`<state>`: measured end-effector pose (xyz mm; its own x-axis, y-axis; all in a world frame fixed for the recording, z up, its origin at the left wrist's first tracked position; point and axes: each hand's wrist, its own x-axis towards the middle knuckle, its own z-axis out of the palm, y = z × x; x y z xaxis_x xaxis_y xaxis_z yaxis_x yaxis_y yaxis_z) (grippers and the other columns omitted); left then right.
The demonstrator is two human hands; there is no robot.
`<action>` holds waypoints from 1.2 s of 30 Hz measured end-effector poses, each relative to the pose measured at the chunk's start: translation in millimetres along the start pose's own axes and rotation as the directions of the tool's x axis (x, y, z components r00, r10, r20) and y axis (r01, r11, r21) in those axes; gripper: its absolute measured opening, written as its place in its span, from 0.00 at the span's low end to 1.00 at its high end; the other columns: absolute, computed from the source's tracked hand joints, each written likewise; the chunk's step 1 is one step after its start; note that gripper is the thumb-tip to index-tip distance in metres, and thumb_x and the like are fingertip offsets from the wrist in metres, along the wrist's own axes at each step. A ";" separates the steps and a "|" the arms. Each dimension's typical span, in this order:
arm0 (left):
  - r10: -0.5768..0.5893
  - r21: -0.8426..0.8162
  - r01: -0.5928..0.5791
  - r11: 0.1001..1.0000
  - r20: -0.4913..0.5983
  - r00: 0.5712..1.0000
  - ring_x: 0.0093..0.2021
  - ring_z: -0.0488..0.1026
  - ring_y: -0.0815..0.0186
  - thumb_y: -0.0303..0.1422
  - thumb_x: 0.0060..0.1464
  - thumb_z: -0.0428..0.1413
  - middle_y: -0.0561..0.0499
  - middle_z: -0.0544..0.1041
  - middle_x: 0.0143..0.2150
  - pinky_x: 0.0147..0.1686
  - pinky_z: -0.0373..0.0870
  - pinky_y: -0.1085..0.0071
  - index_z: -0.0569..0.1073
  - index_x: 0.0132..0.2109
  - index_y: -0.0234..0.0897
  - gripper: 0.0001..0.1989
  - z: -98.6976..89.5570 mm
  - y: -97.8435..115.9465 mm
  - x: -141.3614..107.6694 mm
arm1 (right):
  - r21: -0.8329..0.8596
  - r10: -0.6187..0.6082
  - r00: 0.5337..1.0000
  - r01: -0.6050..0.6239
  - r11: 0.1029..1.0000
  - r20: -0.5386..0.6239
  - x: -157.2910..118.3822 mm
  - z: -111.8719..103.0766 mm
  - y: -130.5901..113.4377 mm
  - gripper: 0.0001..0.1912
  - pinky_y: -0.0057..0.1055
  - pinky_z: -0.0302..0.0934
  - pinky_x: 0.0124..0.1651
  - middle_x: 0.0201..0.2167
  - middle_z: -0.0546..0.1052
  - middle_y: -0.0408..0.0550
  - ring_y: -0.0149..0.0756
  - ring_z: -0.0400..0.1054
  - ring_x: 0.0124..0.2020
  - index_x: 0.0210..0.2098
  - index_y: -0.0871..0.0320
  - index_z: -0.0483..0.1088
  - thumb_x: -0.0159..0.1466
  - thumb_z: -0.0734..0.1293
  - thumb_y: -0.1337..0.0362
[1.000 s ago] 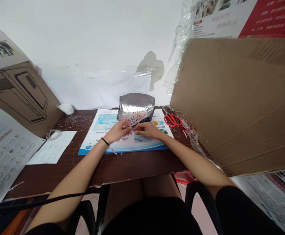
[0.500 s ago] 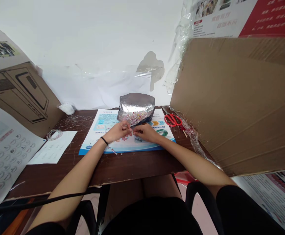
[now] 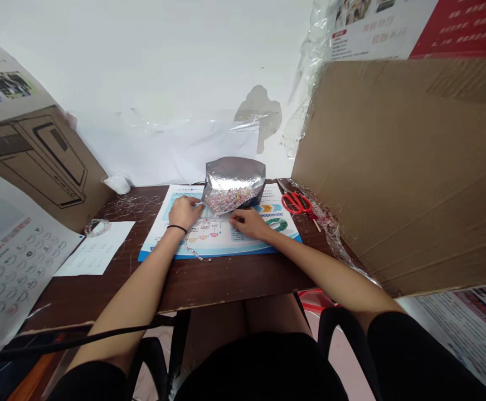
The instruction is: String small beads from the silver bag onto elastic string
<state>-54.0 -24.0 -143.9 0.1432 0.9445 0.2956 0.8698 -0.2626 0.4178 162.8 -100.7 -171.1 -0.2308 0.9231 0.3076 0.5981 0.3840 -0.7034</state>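
Observation:
My left hand, with a dark band on its wrist, is beside the left edge of a silver foil bag. Its fingers are closed, and what they pinch is too small to make out. Small pink, white and yellowish beads fill the bag's open front. In front of the bag's right part, my right hand rests low, thumb and fingertips pressed together on something I cannot make out. A strand of beads trails below my left hand, over the printed sheet towards the dark tabletop.
Red-handled scissors lie to the right near crumpled clear plastic. On the left are tangled clear thread, a beaded ring and a white paper. Cardboard panels wall in the sides.
My left hand has moved left and slightly up, away from my right hand, which stays almost in place. More of the bead strand and the printed sheet now shows between them.

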 end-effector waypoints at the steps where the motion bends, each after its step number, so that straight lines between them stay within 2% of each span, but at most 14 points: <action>1: 0.010 0.031 -0.010 0.999 0.015 1.000 0.39 0.73 0.56 0.38 0.49 0.57 0.42 0.78 0.36 0.34 0.65 0.68 0.78 0.34 0.36 0.11 2.3 1.7 0.5 | 0.001 0.005 1.000 -0.005 1.000 0.003 0.1 -0.1 -0.2 0.07 0.28 0.53 0.33 0.22 0.73 0.42 0.29 0.63 0.25 0.30 0.58 0.72 0.61 0.63 0.65; 3: 0.021 0.034 -0.023 0.999 0.047 0.999 0.35 0.73 0.57 0.35 0.50 0.56 0.43 0.77 0.32 0.33 0.64 0.68 0.78 0.31 0.36 0.08 4.6 3.5 1.7 | 0.011 0.006 1.000 -0.006 1.000 0.013 -0.2 -0.8 -1.0 0.08 0.28 0.54 0.33 0.22 0.73 0.42 0.29 0.64 0.26 0.31 0.58 0.73 0.62 0.63 0.64; 7: 0.037 -0.060 -0.034 0.998 0.055 0.998 0.31 0.71 0.61 0.31 0.50 0.54 0.45 0.75 0.26 0.33 0.63 0.69 0.76 0.27 0.35 0.08 -0.3 1.3 0.4 | 0.058 -0.013 1.000 0.012 0.998 0.006 -1.4 -0.9 -1.7 0.10 0.28 0.56 0.34 0.23 0.76 0.42 0.29 0.66 0.26 0.34 0.58 0.76 0.63 0.63 0.62; 10: -0.007 -0.234 0.010 0.972 0.015 1.000 0.30 0.70 0.63 0.33 0.52 0.54 0.47 0.75 0.27 0.32 0.63 0.69 0.74 0.29 0.35 0.07 -7.7 5.3 -6.4 | 0.121 0.007 0.999 -0.001 0.993 -0.042 -2.2 0.6 -1.2 0.10 0.28 0.58 0.35 0.27 0.78 0.44 0.30 0.67 0.28 0.36 0.58 0.77 0.62 0.65 0.62; 12: -0.039 -0.495 0.063 0.866 0.060 0.997 0.30 0.70 0.65 0.35 0.53 0.55 0.48 0.76 0.30 0.30 0.63 0.70 0.73 0.33 0.34 0.08 -10.6 14.6 -12.9 | 0.138 0.009 0.995 0.005 0.990 -0.099 -2.7 1.1 -1.6 0.09 0.28 0.58 0.35 0.29 0.79 0.45 0.30 0.67 0.29 0.36 0.58 0.78 0.61 0.66 0.62; 14: -0.010 -0.741 0.153 0.654 0.193 0.981 0.31 0.71 0.68 0.38 0.53 0.57 0.48 0.76 0.33 0.31 0.65 0.72 0.73 0.37 0.34 0.11 -10.2 26.9 -19.8 | 0.121 -0.013 0.985 0.034 0.992 -0.169 -3.2 0.7 -2.8 0.08 0.29 0.58 0.35 0.29 0.78 0.45 0.31 0.66 0.29 0.35 0.58 0.77 0.61 0.67 0.62; 15: 0.022 -0.811 0.210 0.547 0.265 0.964 0.32 0.71 0.68 0.38 0.52 0.58 0.48 0.76 0.34 0.32 0.67 0.72 0.73 0.39 0.33 0.11 -8.7 32.7 -22.9 | 0.110 -0.029 0.977 0.053 0.993 -0.210 -3.4 0.1 -3.8 0.08 0.29 0.59 0.36 0.28 0.77 0.45 0.31 0.65 0.29 0.35 0.57 0.77 0.61 0.67 0.62; 17: 0.080 -0.860 0.326 0.392 0.385 0.919 0.35 0.73 0.69 0.35 0.50 0.60 0.48 0.76 0.35 0.36 0.69 0.72 0.72 0.39 0.33 0.11 -4.0 41.3 -28.2 | 0.099 -0.060 0.955 0.093 0.991 -0.290 -3.7 -1.2 -6.0 0.08 0.30 0.60 0.37 0.28 0.76 0.46 0.32 0.65 0.30 0.35 0.57 0.76 0.61 0.66 0.62; 20: 0.115 -0.847 0.447 0.288 0.494 0.862 0.37 0.74 0.70 0.28 0.50 0.61 0.48 0.77 0.36 0.39 0.70 0.73 0.72 0.40 0.32 0.09 4.7 44.5 -32.4 | 0.069 -0.077 0.921 0.111 0.991 -0.383 -4.0 -2.5 -9.0 0.07 0.31 0.61 0.38 0.30 0.75 0.47 0.34 0.65 0.33 0.33 0.58 0.73 0.62 0.65 0.62; 22: 0.121 -0.836 0.481 0.265 0.524 0.843 0.37 0.75 0.71 0.26 0.52 0.59 0.48 0.77 0.36 0.40 0.71 0.73 0.72 0.41 0.32 0.08 9.5 42.6 -32.9 | 0.034 -0.081 0.910 0.103 0.994 -0.406 -4.3 -2.2 -10.4 0.07 0.32 0.62 0.39 0.30 0.74 0.48 0.35 0.65 0.35 0.32 0.57 0.71 0.63 0.64 0.62; 26: 0.103 -0.834 0.488 0.257 0.526 0.844 0.35 0.75 0.72 0.25 0.55 0.56 0.49 0.77 0.34 0.42 0.71 0.73 0.71 0.41 0.31 0.05 15.5 39.8 -31.9 | -0.001 -0.138 0.905 0.151 0.989 -0.403 -5.1 0.4 -11.8 0.06 0.33 0.62 0.41 0.31 0.73 0.49 0.36 0.65 0.36 0.32 0.57 0.68 0.64 0.62 0.63; 36: 0.152 -0.843 0.429 0.325 0.494 0.856 0.36 0.74 0.72 0.26 0.55 0.56 0.51 0.76 0.33 0.44 0.70 0.72 0.70 0.39 0.33 0.04 19.1 39.6 -31.7 | -0.098 -0.202 0.901 0.177 0.979 -0.384 -5.0 3.8 -9.5 0.07 0.34 0.60 0.43 0.29 0.72 0.48 0.36 0.64 0.35 0.30 0.57 0.65 0.64 0.60 0.64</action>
<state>-15.1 -60.5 -153.1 0.4881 0.8661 -0.1083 -0.0535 0.1536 0.9867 155.3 -108.9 -168.4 -0.0334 0.7459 0.6653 0.6203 0.5374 -0.5714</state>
